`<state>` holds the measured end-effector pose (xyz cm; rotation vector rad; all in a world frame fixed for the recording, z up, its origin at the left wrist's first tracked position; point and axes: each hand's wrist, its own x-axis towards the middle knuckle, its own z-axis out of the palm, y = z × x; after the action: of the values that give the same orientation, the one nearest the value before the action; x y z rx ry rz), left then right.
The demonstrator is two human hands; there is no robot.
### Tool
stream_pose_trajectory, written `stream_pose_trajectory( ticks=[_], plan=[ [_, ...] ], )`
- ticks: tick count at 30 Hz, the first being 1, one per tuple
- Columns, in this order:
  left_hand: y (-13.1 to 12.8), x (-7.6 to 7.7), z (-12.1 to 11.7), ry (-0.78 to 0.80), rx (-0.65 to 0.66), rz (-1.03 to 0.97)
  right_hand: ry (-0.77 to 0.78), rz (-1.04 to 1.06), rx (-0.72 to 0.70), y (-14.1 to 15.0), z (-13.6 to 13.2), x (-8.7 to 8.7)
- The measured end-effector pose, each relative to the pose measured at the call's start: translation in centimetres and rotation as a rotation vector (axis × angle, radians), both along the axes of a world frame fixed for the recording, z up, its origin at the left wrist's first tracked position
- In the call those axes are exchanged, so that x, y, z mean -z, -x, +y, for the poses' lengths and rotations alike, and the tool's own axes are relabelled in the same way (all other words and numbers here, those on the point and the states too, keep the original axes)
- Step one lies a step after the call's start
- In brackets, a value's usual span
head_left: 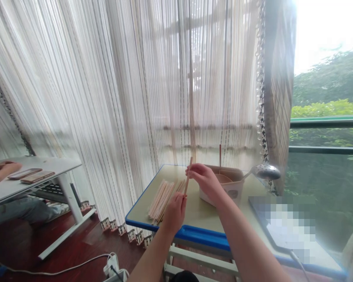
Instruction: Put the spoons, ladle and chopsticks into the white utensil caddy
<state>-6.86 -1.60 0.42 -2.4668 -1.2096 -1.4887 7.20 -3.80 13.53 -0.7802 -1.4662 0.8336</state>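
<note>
Pale wooden chopsticks (188, 181) stand nearly upright between my hands, over the small table (191, 217). Their lower end is in the closed fingers of my left hand (175, 209). Higher up, the bent fingers of my right hand (204, 178) pinch them close to the top. I cannot tell whether this is one stick or a pair. Left of my left hand lies a pile of similar chopsticks (161, 200), seemingly in clear wrapping. Behind my right forearm sits a pale plastic basket (237, 176), partly hidden, with a brown bowl-like thing inside and a thin brown stick rising from it.
A slotted metal ladle (266, 171) leans out over the basket's right side. On the table's right lies a tablet-like device (267, 223), partly blurred out, with a cable. At left, another person's hands (8, 168) are over a white desk (59, 166) with two flat rectangular things.
</note>
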Motion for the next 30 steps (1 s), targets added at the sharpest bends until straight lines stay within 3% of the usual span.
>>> stream_pose_trajectory(
  ticks=[3,6,10,15,18,23,27,30],
  plan=[
    [0.3,0.2,0.5,0.024,-0.014,-0.155,0.028,-0.122,-0.178,1.5,2.5,-2.1],
    [0.5,0.3,1.1,0.036,-0.06,-0.281,0.034,-0.203,-0.26,2.9,5.3,-2.7],
    [0.6,0.4,1.6,0.094,-0.113,-0.34,-0.027,-0.33,-0.238,4.3,7.1,-2.3],
    [0.6,0.7,1.4,0.162,-0.132,-0.335,-0.153,-0.529,-0.184,4.2,6.6,-2.1],
    [0.6,-0.1,1.5,0.176,-0.132,-0.337,-0.193,-0.522,-0.175,3.1,6.3,-2.7],
    [-0.6,-4.6,2.6,0.136,0.027,-0.298,-0.239,-0.396,-0.145,-0.5,6.0,-5.1],
    [-4.0,-9.6,3.8,0.056,0.122,-0.475,-0.341,-0.165,0.074,-5.0,4.8,-7.6],
    [-7.8,-13.2,4.8,0.043,0.304,-0.406,-0.422,-0.035,0.278,-8.9,3.4,-8.9]
  ],
)
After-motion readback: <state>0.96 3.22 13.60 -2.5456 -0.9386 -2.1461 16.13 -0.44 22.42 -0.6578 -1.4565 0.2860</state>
